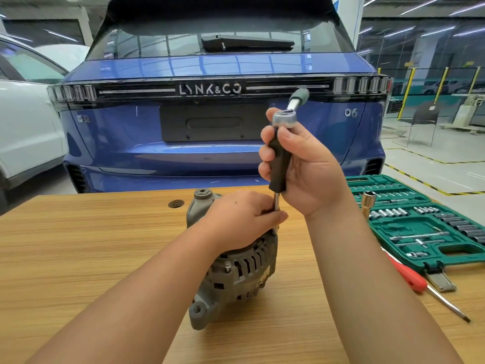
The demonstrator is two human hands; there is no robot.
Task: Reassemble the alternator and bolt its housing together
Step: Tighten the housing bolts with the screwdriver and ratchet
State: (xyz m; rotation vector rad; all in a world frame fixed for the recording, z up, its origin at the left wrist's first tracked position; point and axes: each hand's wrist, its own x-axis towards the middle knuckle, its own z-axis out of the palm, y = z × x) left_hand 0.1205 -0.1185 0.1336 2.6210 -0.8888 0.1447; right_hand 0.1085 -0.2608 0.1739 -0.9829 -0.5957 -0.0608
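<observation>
A grey alternator (pixel 231 271) sits on the wooden table (pixel 78 245) in front of a blue car (pixel 210 143). The left hand (pixel 236 216) rests on top of it, fingers curled round the metal shaft (pixel 276 206) of an upright driver. The right hand (pixel 299 169) grips the driver's black handle (pixel 279 164), with a ratchet (pixel 288 111) on top. Further right lie a green socket case (pixel 425 229) and a red screwdriver (pixel 420 282)
</observation>
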